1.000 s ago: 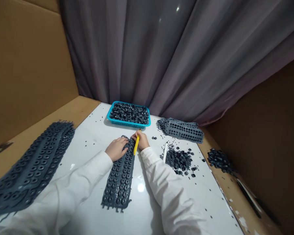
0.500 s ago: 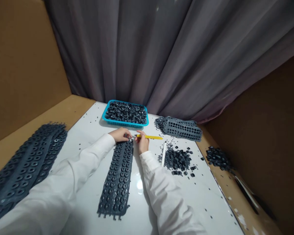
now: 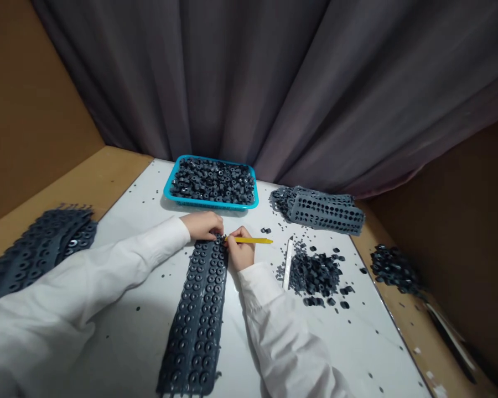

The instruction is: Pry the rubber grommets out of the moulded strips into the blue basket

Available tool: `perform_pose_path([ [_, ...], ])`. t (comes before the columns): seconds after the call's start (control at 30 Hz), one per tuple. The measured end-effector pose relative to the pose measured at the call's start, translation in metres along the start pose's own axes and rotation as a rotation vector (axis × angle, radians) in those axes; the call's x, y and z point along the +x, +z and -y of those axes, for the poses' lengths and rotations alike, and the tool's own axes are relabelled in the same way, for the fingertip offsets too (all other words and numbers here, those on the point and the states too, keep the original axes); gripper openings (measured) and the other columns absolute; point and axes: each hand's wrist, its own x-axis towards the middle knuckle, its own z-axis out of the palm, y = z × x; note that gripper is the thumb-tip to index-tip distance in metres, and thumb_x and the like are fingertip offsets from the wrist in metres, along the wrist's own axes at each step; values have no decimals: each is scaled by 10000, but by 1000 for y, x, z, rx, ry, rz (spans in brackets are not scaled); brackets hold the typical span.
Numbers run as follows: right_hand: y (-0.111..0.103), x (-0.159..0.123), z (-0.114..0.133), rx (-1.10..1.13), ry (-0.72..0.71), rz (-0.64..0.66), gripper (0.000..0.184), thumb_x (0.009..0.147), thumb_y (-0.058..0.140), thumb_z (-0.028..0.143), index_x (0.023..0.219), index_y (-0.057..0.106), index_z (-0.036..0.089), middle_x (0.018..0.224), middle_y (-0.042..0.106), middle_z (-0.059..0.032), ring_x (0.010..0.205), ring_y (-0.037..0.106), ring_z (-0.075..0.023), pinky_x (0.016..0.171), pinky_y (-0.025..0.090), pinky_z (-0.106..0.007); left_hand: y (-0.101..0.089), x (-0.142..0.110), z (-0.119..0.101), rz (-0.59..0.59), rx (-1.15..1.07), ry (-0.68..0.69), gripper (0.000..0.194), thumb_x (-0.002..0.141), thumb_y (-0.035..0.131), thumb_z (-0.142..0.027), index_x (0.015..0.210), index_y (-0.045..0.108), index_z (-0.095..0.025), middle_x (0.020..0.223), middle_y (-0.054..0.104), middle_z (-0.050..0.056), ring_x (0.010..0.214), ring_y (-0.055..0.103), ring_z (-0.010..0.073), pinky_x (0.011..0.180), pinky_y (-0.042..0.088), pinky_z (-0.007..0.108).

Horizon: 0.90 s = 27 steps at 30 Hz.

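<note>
Ur R hand pinching yellow pen-like tool, tip at far end of dk ringed strip, mid desk. Ur L hand curled at same end, can't tell if gripping. Blue tray w/ blk bits just beyond.

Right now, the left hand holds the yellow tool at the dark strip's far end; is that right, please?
Wrong hand: the head view shows the right hand holding the yellow tool at the far end of the dark strip.
</note>
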Motion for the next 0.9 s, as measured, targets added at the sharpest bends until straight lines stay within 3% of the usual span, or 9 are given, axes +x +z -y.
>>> perform_pose_path([
  [0.23,0,-1,6,-87,-65,-10,99,673,484,200,602,416,216,518,449,64,500,431,-114,523,361,-234,-1,-1,-4,32,166,63,177,759,605,-139,907,678,-204,883,630,33,865,587,201,679,391,259],
  [0.33,1,-1,8,-115,-93,-22,106,672,472,198,592,405,216,505,410,73,486,395,-109,518,340,-235,3,-1,-3,24,319,149,147,803,580,-171,923,660,-198,870,624,37,829,585,190,649,389,267],
  [0.5,1,-1,8,-146,-125,-39,114,671,465,196,588,390,219,512,407,72,498,395,-114,536,340,-242,12,1,-1,-63,577,323,111,838,536,-125,788,630,-153,774,613,63,721,558,185,622,389,291],
  [0.6,2,-1,7,-145,-119,-39,112,668,460,194,591,385,223,504,405,72,493,397,-118,526,334,-241,16,1,2,-77,604,407,145,837,518,-94,743,607,-159,734,603,67,694,546,183,627,395,297],
  [0.73,2,0,6,-143,-111,-35,117,667,459,191,597,371,225,491,398,77,473,392,-115,514,323,-240,20,-1,10,-60,603,417,198,851,475,-86,718,591,-175,714,592,68,701,539,182,649,403,299],
  [0.9,3,0,4,-154,-132,-37,131,674,459,193,597,358,226,503,402,71,489,405,-121,529,330,-247,31,-6,23,-240,502,343,202,895,434,-155,779,599,-171,739,599,58,702,530,171,671,415,285],
])
